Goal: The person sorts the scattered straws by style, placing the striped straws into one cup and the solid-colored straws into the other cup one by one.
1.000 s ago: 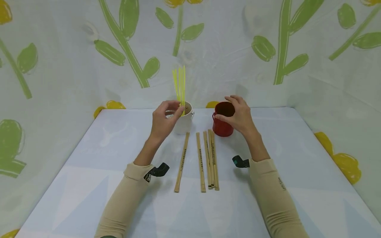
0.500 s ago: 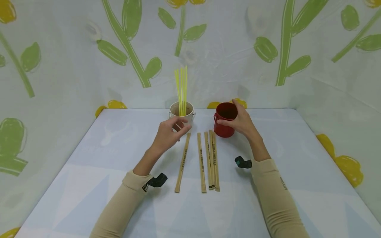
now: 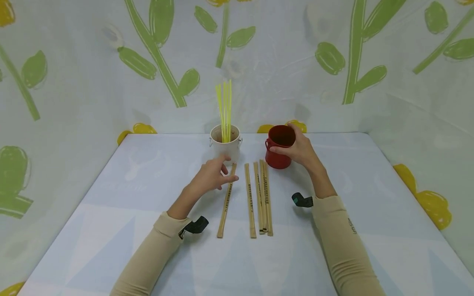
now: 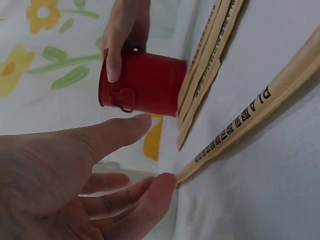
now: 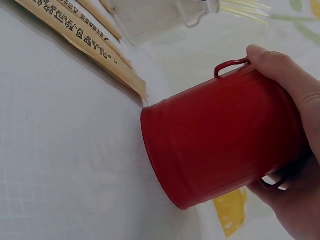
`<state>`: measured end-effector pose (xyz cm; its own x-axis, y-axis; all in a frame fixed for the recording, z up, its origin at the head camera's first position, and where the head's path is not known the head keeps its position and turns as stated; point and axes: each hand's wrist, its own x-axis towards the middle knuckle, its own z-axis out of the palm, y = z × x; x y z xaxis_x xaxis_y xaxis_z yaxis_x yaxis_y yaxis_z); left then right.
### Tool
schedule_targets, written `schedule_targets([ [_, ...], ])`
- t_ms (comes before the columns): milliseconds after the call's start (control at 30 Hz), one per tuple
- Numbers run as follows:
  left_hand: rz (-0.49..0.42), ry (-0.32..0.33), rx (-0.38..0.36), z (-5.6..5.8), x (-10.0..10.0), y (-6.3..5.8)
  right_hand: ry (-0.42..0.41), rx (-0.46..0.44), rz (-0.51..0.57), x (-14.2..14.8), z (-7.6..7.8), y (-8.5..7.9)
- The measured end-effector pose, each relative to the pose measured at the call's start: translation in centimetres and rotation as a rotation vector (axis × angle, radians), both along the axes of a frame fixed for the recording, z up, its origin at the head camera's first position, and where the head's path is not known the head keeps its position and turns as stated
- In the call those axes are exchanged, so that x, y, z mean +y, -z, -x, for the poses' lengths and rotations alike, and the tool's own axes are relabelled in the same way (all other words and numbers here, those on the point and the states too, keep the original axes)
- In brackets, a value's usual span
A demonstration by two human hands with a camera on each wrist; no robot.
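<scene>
My left hand [image 3: 222, 173] hovers low over the table with its fingers loosely spread and holds nothing. Its fingertips [image 4: 162, 184] lie at the far end of the leftmost paper-wrapped stick [image 3: 226, 201], either touching it or just short of it. Behind it stands a white cup [image 3: 225, 149] with thin yellow straws [image 3: 224, 107] upright in it. My right hand [image 3: 300, 150] grips the red metal cup [image 3: 277, 149] round its side and rim, thumb on the near wall [image 5: 272, 62]. The red cup [image 5: 215, 135] stands upright on the table.
Three more paper-wrapped sticks [image 3: 259, 197] lie side by side between my arms, pointing away from me. The table [image 3: 355, 172] has a pale blue cloth, and floral sheets wall it at the back and both sides.
My left hand has dropped from the white cup's rim to the far end of the leftmost stick. My right hand has stayed on the red cup, settling lower round its side.
</scene>
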<state>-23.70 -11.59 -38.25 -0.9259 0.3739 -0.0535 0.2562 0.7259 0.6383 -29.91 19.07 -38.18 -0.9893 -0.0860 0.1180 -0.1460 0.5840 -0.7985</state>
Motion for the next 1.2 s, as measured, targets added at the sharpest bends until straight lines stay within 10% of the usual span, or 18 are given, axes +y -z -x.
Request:
schedule_targets([
  [1200,0.116,0.071,-0.231,-0.4,1.2,1.4,-0.008,0.053,0.038,-0.1,0.3,0.7],
])
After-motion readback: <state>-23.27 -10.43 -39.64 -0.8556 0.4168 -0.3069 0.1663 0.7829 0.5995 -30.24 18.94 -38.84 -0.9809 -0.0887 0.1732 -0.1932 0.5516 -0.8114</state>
